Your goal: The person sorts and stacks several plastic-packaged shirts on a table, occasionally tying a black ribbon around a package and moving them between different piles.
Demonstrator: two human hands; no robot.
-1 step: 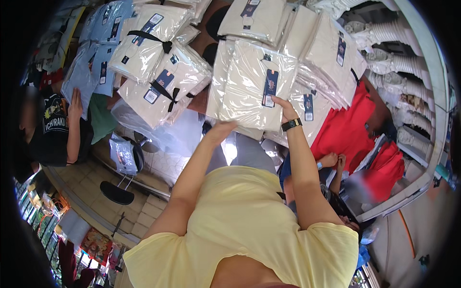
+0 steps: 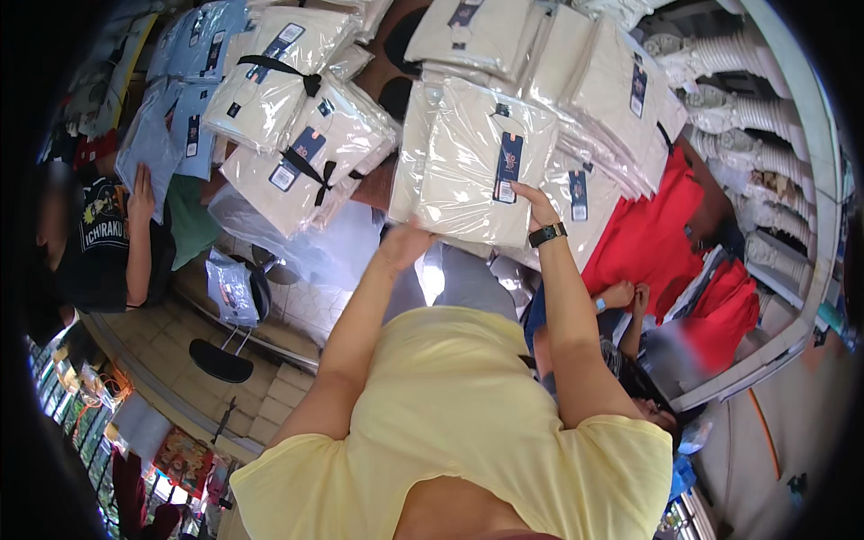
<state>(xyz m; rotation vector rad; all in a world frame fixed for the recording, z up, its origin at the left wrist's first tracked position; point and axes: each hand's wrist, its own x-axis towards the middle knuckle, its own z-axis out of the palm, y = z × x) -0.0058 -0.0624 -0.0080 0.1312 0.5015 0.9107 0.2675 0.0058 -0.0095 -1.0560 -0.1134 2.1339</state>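
In front of me is a cream folded garment in a clear plastic bag [image 2: 468, 175], with a dark blue hang tag [image 2: 508, 166] lying under the plastic. My right hand [image 2: 537, 207] grips its near right edge, thumb on top beside the tag and the other fingers hidden underneath. At the near left corner, my left hand [image 2: 407, 245] is closed on the bag's edge; its fingertips are slightly blurred and partly hidden. More bagged cream garments [image 2: 594, 81] are piled behind and to the right, some touching the held one.
To the left lie cream bundles tied with black strips [image 2: 288, 76] and bagged light blue garments [image 2: 193, 126]. A person [image 2: 108, 225] at far left touches a blue bag. Red cloth [image 2: 648, 225] is at right, near another person's hands [image 2: 625, 297]. White pleated items [image 2: 729, 117] line a rack.
My left hand has shifted slightly left and away from me along the bag's near corner. The bagged garment has turned a little; my right hand stays on its edge.
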